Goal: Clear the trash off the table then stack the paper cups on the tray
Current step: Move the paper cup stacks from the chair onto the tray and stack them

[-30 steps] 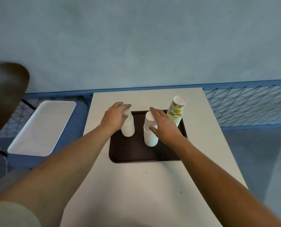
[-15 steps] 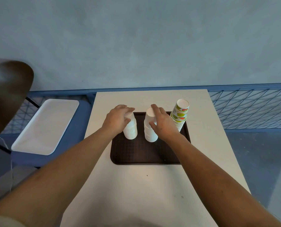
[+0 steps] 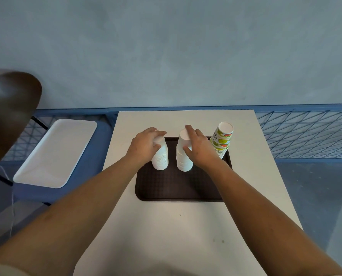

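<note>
- Landmark: dark brown rectangular plastic tray, lying flat on the far half of the white rectangular table.
- Far left of the tray, off the table: dark brown rounded chair back, blurred at frame edge.
- Left of the tray, off the table: white rectangular tray on a blue bench.
- Left hand over the tray's far-left part, fingers curled around the top of the left stack of upside-down white paper cups; thumb side wraps the near face, fingertips over the upturned base.
- Left stack stands upright on the tray, far-left area.
- Just right of it, apart by a narrow gap of bare tray: the middle stack of upside-down white paper cups, upright, slightly taller.
- Right hand grips the middle stack from its right side, fingers over the top rim, thumb on the near face.
- Right of that hand, at the tray's far-right corner: stack of upside-down paper cups with green and red fruit print, leaning a bit right, untouched by either hand.
- Near half of the tray is bare.
- Right of the tray, beyond the table: blue wire mesh fence.
- Behind all: plain grey-blue wall.
</note>
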Available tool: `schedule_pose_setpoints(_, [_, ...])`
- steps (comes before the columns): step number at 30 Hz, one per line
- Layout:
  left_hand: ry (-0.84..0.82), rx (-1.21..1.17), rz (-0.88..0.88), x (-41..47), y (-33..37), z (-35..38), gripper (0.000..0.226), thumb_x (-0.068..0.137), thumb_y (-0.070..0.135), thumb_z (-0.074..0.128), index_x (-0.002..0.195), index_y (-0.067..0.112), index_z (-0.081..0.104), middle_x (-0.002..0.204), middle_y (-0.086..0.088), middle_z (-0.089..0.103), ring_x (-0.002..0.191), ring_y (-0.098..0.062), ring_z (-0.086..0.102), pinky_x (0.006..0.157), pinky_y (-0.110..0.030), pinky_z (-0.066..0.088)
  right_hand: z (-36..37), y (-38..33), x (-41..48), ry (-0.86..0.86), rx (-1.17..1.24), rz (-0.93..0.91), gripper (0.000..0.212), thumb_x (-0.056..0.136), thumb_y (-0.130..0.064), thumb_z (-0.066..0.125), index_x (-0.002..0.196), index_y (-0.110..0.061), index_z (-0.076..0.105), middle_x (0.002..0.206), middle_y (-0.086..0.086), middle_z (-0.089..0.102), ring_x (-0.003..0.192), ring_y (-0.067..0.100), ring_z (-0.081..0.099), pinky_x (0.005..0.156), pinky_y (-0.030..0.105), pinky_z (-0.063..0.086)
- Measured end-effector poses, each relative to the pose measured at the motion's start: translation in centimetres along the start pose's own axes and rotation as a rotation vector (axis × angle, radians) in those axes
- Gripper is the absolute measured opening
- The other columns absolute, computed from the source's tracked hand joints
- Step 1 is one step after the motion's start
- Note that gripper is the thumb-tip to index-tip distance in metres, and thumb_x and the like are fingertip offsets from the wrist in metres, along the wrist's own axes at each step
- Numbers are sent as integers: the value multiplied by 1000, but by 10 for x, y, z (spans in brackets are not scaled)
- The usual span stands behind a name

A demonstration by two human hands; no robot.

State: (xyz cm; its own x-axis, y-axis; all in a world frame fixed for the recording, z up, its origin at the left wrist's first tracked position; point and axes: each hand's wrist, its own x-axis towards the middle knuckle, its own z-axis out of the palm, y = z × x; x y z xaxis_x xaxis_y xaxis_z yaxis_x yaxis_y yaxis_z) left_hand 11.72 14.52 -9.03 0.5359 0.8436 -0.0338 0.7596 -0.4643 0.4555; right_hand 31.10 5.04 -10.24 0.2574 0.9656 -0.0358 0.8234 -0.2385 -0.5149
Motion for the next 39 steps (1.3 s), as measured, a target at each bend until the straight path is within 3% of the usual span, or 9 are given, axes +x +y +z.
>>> schedule_pose_setpoints(10, [-20, 61, 6, -3, 1, 0, 51, 99, 17, 63, 145, 38, 56, 156, 2, 47, 133, -27, 53, 105, -41, 46, 1, -2, -1, -5, 16, 8, 74, 96, -17, 62, 157, -22, 20, 142, 11, 46, 113, 39, 62, 90, 47, 56])
schedule_pose_setpoints(18, [-66, 46, -25, -2, 3, -1, 59, 94, 21, 68, 148, 36, 50, 152, -3, 44, 131, -28, 53, 106, -42, 48, -5, -5, -13, 19, 37, -29, 98, 93, -18, 68, 162, -27, 0, 157, 10, 30, 122, 36, 57, 98, 45, 53])
schedule_pose_setpoints(22, [-32, 31, -76, -5, 12, 2, 82, 84, 32, 80, 154, 40, 37, 157, -5, 37, 136, -34, 44, 110, -48, 46, -21, -8, -19, 181, 55, -74, 81, 88, 0, 61, 158, -20, 26, 151, 11, 37, 125, 36, 52, 99, 47, 52])
schedule_pose_setpoints(26, [41, 56, -30, -6, 33, 2, 92, 80, 43, 81, 157, 41, 29, 164, -3, 30, 149, -30, 29, 120, -48, 32, -45, -5, -23, 463, 86, -157, 62, 77, 11, 55, 136, -7, 56, 130, 16, 51, 111, 37, 54, 92, 49, 51])
schedule_pose_setpoints(31, [36, 59, 99, 0, 58, 0, 91, 80, 45, 79, 155, 49, 28, 163, 2, 31, 149, -27, 28, 120, -48, 29, -72, 19, -23, 630, 47, -142, 57, 74, 12, 50, 127, -5, 63, 124, 16, 53, 109, 37, 49, 89, 42, 49])
schedule_pose_setpoints(35, [6, 94, 172, 5, 76, 1, 83, 85, 44, 76, 155, 51, 32, 163, 4, 34, 146, -27, 35, 118, -46, 30, -81, 47, -18, 532, 4, -44, 56, 80, 0, 56, 135, -9, 58, 137, 16, 49, 123, 39, 44, 98, 52, 48])
schedule_pose_setpoints(39, [-44, 190, 192, 8, 87, 6, 76, 90, 43, 73, 155, 49, 34, 167, 6, 29, 149, -27, 32, 118, -48, 31, -79, 65, -14, 271, -74, 87, 70, 91, -30, 61, 155, -22, 35, 161, 16, 25, 147, 39, 22, 111, 56, 36])
